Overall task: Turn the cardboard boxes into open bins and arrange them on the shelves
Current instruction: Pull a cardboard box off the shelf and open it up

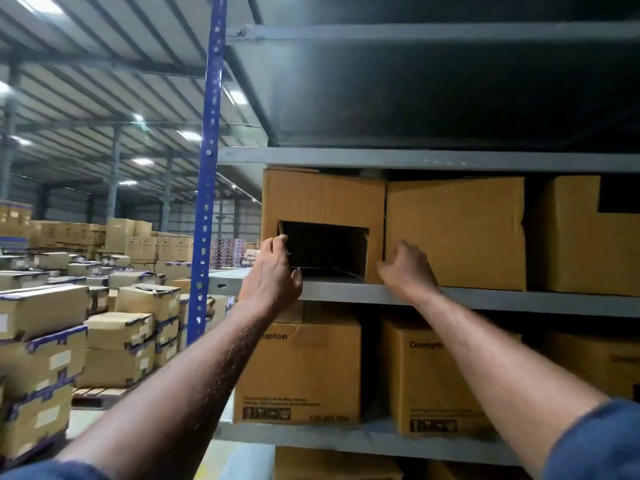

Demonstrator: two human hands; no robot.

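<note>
A brown cardboard box with a rectangular opening cut in its front (322, 199) stands on the grey metal shelf (485, 301), at the shelf's left end. My left hand (273, 271) grips the left edge of that opening, fingers hooked inside. My right hand (405, 268) presses on the box's lower right corner, where it meets a plain closed box (457, 233). Further right stands another box with a notch cut at its top (585, 244).
A blue perforated upright (207, 168) frames the rack on the left. Printed cartons (301, 368) fill the shelf below, and the shelf above is dark. Stacks of taped cartons (45, 341) cover the warehouse floor to the left.
</note>
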